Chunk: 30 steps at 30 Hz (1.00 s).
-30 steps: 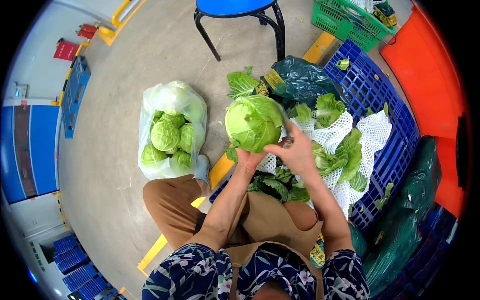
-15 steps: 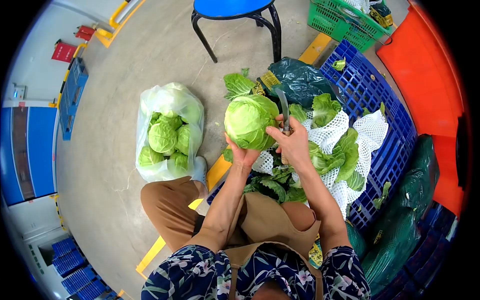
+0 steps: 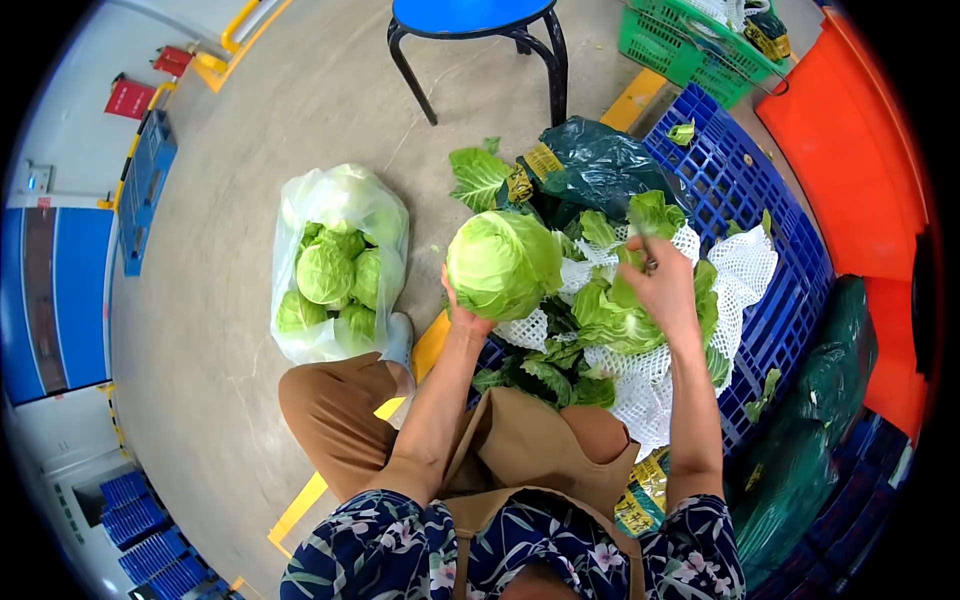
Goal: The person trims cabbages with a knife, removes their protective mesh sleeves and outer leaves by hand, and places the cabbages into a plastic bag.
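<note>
My left hand cups a round pale-green cabbage from below and the left side. Off to the right, my right hand is closed on a knife, whose blade is blurred and handle mostly hidden in the fist. Under this hand lie loose cabbage leaves; I cannot tell whether the fingers also pinch one. White foam netting spreads beneath and beside the leaves. A clear plastic bag with several cabbages stands to the left, near my foot.
The leaves and netting lie over a blue plastic pallet. Dark green bags rest beyond the cabbage and more green sacks at the right. A blue stool, a green basket and an orange bin stand around.
My right hand has moved from the cabbage rightward over the leaf pile, with the knife still in it. More leaf shows beneath it. My left hand keeps the cabbage in nearly the same place.
</note>
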Tool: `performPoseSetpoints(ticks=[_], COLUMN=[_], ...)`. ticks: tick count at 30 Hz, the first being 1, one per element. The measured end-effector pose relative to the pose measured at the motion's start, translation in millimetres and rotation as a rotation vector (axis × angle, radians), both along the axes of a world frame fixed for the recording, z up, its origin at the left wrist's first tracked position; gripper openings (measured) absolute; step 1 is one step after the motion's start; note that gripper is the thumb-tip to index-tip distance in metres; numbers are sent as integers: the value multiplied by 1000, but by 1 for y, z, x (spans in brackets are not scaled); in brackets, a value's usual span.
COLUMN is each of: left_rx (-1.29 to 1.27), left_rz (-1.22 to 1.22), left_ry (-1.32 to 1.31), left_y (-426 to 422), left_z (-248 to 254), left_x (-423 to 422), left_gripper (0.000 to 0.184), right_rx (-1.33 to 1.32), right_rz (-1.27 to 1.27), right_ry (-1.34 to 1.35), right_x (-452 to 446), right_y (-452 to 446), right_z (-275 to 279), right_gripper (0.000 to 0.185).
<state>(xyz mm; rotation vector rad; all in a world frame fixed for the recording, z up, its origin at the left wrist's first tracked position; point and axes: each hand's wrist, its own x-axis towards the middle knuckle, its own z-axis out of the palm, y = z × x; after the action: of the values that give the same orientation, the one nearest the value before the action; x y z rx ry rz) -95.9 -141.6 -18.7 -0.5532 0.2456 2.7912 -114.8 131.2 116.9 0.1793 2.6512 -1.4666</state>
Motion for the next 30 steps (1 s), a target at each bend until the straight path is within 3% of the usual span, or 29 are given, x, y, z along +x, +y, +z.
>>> performPoseSetpoints(ticks=[2, 3, 4, 6, 10, 16, 17, 18, 19, 21, 22, 24, 25, 26, 28, 30], left_rx=[-6, -27, -111, -29, 66, -6, -64, -112, -263, -449, -389, -166, 124, 107, 2, -91], left_rz=[-77, -92, -95, -121, -192, -151, -156, -171, -202, -338, -371, -371, -432, -389, -310, -212], left_ry=[16, 35, 109, 248, 86, 46, -12, -79, -59, -20, -62, -226, 52, -20, -161, -239], left_y=[9, 11, 17, 20, 14, -21, -31, -34, -39, -53, -54, -55, -63, -65, -67, -76], left_z=[9, 16, 17, 14, 17, -13, -26, -32, -30, -24, -29, -50, -76, -79, -85, -89], left_x=[8, 10, 16, 15, 20, 27, 28, 33, 37, 40, 44, 56, 62, 68, 77, 82], left_gripper=[74, 74, 75, 68, 75, 75, 73, 71, 67, 62, 61, 60, 59, 59, 59, 59], right_rx=[246, 148, 7, 15, -18, 82, 116, 154, 10, -21, 133, 186, 356, 506, 729, 921], right_rz=[226, 299, 354, 422, 547, 408, 260, 139, 44, 32, 27, -86, 36, 163, 459, 157], right_ry=[221, 215, 206, 526, 732, 744, 859, 599, 561, 523, 507, 378, 208, 46, 441, 149], right_x=[13, 18, 22, 16, 6, -5, -19, -26, -36, -50, -53, -62, -69, -76, -58, -62], right_y=[-6, -19, -36, -54, -69, -87, -95, -93, -101, -106, -104, -83, -58, -25, 41, 18], right_z=[-3, 7, 15, -8, -15, -20, -19, -19, -14, -6, -3, -12, -23, -42, -84, -55], right_gripper=[48, 66, 64, 62, 36, 23, 16, 13, 13, 12, 14, 16, 16, 18, 35, 55])
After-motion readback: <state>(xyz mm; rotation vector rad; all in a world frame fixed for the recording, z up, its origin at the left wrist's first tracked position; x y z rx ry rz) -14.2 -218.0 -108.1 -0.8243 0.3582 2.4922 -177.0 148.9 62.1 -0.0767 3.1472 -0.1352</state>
